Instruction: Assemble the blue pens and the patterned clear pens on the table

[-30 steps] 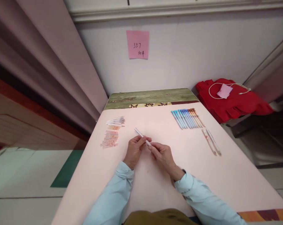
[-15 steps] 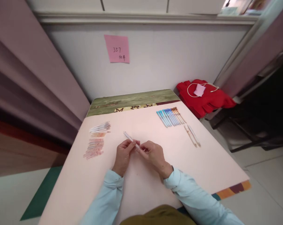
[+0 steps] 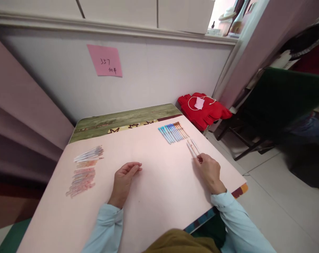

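My right hand (image 3: 209, 171) is at the right side of the table, fingers closed on a white pen (image 3: 191, 149) whose far end points away from me. Right beside it lies another slim white pen (image 3: 195, 145); my fingers cover the near ends, so I cannot tell exactly how many are there. Over the middle of the table, my left hand (image 3: 124, 181) has its thumb and fingers pressed together, with nothing visible in them. Just beyond the right hand, a neat row of capped pens (image 3: 173, 133) runs from light blue through purple to brown.
At the left lie a bundle of thin white refills (image 3: 89, 153), some orange pieces (image 3: 87, 163) and a pile of pinkish clear tubes (image 3: 81, 181). A pink note (image 3: 105, 60) is on the wall. A red cloth (image 3: 201, 114) with a cable sits past the table's right corner.
My right hand has moved right, away from the left hand, to the white pens. The left hand has let go of the white pen. The view has turned right.
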### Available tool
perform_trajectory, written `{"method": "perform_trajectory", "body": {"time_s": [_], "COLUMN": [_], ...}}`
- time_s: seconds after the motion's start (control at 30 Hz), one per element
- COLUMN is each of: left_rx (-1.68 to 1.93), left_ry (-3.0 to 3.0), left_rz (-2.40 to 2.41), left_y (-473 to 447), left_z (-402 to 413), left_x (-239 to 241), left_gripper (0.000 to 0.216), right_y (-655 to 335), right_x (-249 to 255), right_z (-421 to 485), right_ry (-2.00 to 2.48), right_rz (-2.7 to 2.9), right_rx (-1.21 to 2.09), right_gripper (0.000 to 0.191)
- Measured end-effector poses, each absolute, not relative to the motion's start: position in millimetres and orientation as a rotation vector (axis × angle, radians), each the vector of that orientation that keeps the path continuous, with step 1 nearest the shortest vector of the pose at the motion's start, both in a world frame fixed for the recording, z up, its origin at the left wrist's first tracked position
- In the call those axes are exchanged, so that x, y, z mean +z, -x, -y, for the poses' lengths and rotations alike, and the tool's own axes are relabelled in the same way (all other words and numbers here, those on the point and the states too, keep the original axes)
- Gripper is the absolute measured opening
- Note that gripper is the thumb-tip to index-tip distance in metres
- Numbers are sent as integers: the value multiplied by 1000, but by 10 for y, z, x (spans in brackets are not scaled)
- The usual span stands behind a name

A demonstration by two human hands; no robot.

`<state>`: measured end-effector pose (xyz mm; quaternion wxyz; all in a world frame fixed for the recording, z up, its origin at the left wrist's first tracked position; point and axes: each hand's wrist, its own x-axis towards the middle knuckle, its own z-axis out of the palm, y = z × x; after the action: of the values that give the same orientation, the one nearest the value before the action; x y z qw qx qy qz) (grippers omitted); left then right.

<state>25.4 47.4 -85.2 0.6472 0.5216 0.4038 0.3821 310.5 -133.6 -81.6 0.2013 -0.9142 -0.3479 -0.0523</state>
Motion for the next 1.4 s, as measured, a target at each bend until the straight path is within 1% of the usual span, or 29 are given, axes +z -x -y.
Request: {"method": "perform_trajectory", "body": {"time_s": [0.33,0.67,0.73,0.87,0.93,1.17,1.3,1.4], "left_rx": [865,871,878,882,884,880,883,889], "left_ry": [-1184,-1191,-1186,-1180,-1187,-1211,-1215,-1224], "left_rz": [-915,-900,-894,-872,-875,-883,-885,-888], "left_y": [-229,-222,-218,-212,-210,-212,-216,-222], "left_z": [-470,-485,-482,-475,-473,-468,-469,-459], "left_x": [-852,-890,-903,-923,-927,-896,-884,-880], "left_gripper": [29,26,25,24,25,25,25,25], "right_y": [-3210,-3241,-3247,-3290,-3325,-3418,-3433,-3436], "right_x": [-842,-807,-818,-854,-869,-842,-813,-801], "right_z": [1202,1259,1266,1260,1251,1227,1224,1250], "right_ry": [2704,2692,2696,2753,2783,2780,2785,2793], "right_rz": [991,972,939,857,855,947,986,1015], "right_rx": [-190,-170,-184,-190,-141,-78,-72,-56], "right_gripper": [16,20,24,48,54,43,42,45]}}
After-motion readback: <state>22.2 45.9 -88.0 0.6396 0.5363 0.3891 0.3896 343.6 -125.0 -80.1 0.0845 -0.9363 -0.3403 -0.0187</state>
